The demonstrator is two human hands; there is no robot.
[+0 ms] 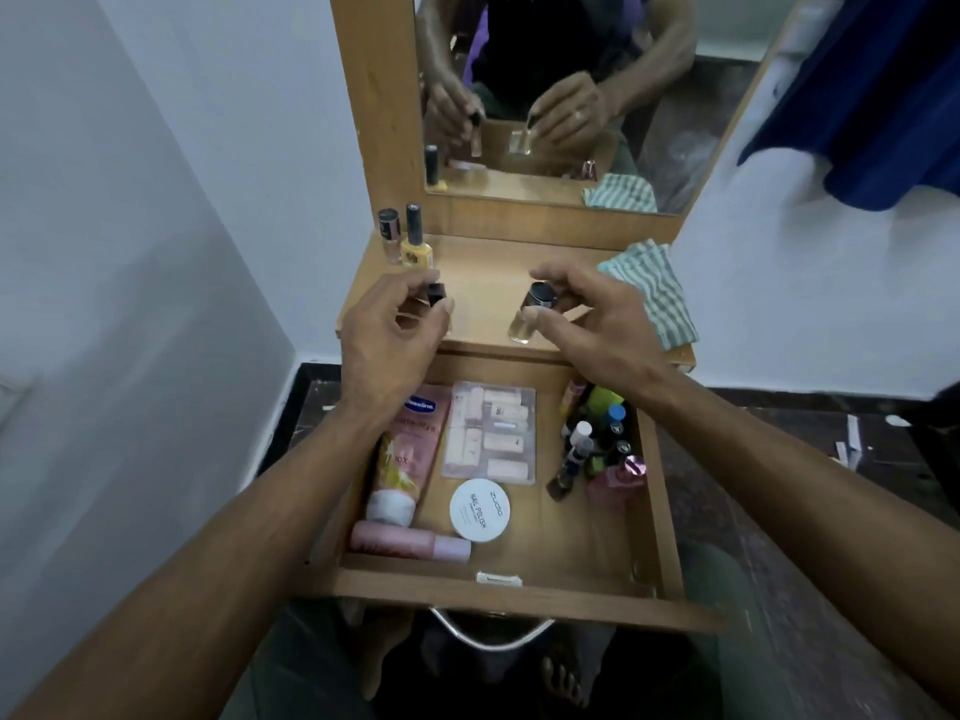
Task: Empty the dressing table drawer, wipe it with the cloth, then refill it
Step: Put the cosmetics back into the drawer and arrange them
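The wooden drawer [660, 491] is pulled out under the dressing table top [483, 283]. Inside lie a pink Vaseline tube [415, 444], a clear pack of nail pieces [491, 439], a white round nail polish remover tin [479, 510], a pink tube [410, 543] and several small bottles [597, 444] at the right. My left hand [389, 335] holds a small black-capped bottle [436, 294] over the table top. My right hand [592, 319] grips a clear black-capped bottle [530, 317] standing on the top. A striped green-and-white cloth [652, 293] lies at the top's right.
Two nail polish bottles, one pale [389, 236] and one yellow [415, 241], stand at the back left of the top. The mirror [545, 96] rises behind. White walls flank both sides; blue fabric [872, 96] hangs at the right. My foot [561, 678] is below the drawer.
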